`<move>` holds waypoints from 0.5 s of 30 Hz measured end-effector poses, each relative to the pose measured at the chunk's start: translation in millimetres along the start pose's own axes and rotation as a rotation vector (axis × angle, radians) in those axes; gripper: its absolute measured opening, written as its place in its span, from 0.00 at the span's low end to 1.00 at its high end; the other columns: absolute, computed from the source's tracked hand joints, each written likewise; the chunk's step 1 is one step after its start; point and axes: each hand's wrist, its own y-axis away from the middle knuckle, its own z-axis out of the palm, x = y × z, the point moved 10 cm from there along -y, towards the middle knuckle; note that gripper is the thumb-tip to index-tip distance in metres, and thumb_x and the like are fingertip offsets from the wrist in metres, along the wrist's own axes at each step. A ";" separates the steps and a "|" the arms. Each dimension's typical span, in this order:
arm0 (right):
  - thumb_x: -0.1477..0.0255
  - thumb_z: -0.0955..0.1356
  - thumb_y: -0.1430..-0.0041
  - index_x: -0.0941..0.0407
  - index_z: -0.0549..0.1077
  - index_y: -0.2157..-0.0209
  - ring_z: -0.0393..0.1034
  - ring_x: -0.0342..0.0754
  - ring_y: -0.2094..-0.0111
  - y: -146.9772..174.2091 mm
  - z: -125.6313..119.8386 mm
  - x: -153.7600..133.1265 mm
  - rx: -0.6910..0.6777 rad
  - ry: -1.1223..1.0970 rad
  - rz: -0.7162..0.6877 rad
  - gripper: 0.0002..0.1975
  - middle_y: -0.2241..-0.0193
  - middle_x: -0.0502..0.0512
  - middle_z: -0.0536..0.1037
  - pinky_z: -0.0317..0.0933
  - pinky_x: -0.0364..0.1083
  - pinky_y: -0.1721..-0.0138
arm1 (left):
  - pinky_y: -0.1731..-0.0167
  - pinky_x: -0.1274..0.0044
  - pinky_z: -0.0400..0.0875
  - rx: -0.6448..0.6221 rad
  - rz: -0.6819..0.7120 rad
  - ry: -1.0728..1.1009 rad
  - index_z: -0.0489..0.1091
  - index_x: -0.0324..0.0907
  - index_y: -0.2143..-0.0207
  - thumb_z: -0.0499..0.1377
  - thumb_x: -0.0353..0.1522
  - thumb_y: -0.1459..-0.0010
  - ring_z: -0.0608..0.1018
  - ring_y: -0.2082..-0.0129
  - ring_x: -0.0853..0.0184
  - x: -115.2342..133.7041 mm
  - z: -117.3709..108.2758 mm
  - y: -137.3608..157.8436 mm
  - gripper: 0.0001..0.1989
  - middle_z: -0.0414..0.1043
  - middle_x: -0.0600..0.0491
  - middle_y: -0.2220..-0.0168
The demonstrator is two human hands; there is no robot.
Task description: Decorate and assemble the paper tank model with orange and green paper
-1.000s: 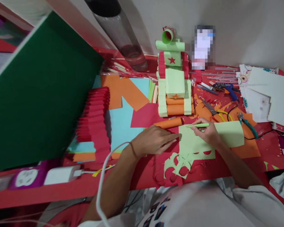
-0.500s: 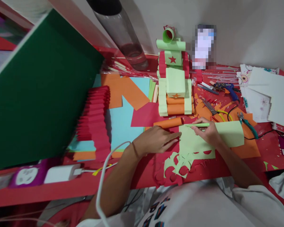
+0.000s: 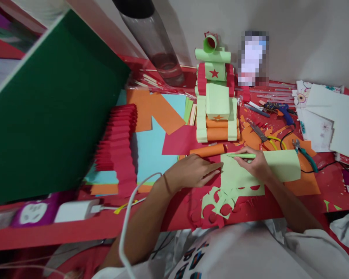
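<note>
My right hand (image 3: 254, 162) is closed around a light green pen (image 3: 244, 155), whose tip rests near the upper left corner of a pale green paper sheet (image 3: 275, 164). Fingers of my left hand (image 3: 196, 170) stretch out flat, the index fingertip touching the sheet's left edge. Just beyond lies a rolled orange paper tube (image 3: 208, 150). Behind it stands a paper model (image 3: 217, 100) of green, red and orange parts with stars on it. Below the sheet are pale green paper scraps (image 3: 218, 203) with round cutouts.
To the left are a large green board (image 3: 55, 116), pleated red paper (image 3: 119, 151) and blue sheets (image 3: 151, 151). A bottle (image 3: 159, 46) leans at the back. On the right lie scissors (image 3: 260, 133), pliers (image 3: 306, 155) and a glue gun (image 3: 283, 112). A white cable (image 3: 128, 221) crosses my left forearm.
The pen tip has shifted slightly left along the top of the sheet with my right hand. My left hand stays in place. The view has moved a little.
</note>
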 end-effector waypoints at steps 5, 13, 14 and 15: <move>0.61 0.74 0.39 0.54 0.81 0.61 0.77 0.48 0.70 0.4 1.0 1.7 -0.013 -0.010 0.027 0.11 0.68 0.54 0.84 0.70 0.43 0.68 | 0.77 0.76 0.62 -0.001 -0.004 0.000 0.76 0.41 0.46 0.48 0.37 0.25 0.80 0.77 0.65 -0.4 0.6 0.0 0.20 0.82 0.49 0.74; 0.62 0.75 0.39 0.54 0.82 0.61 0.80 0.50 0.64 0.1 3.0 -6.4 -0.029 0.043 -0.047 0.10 0.64 0.55 0.85 0.72 0.45 0.61 | 0.77 0.76 0.63 0.006 0.005 -0.007 0.76 0.40 0.45 0.46 0.37 0.25 0.80 0.77 0.65 -0.3 1.2 0.4 0.21 0.82 0.49 0.74; 0.62 0.74 0.39 0.54 0.82 0.61 0.79 0.50 0.66 0.1 2.8 -4.0 -0.027 0.026 -0.024 0.11 0.65 0.55 0.85 0.71 0.45 0.64 | 0.76 0.76 0.63 0.002 0.002 -0.009 0.76 0.40 0.45 0.46 0.37 0.25 0.80 0.77 0.65 -0.7 1.8 0.5 0.21 0.82 0.49 0.74; 0.61 0.74 0.39 0.54 0.82 0.61 0.79 0.49 0.68 0.2 2.1 -1.9 -0.018 0.010 -0.003 0.11 0.66 0.54 0.85 0.71 0.44 0.66 | 0.76 0.76 0.63 -0.004 0.001 -0.011 0.76 0.40 0.45 0.46 0.37 0.25 0.80 0.76 0.65 -0.9 2.5 0.6 0.21 0.82 0.49 0.74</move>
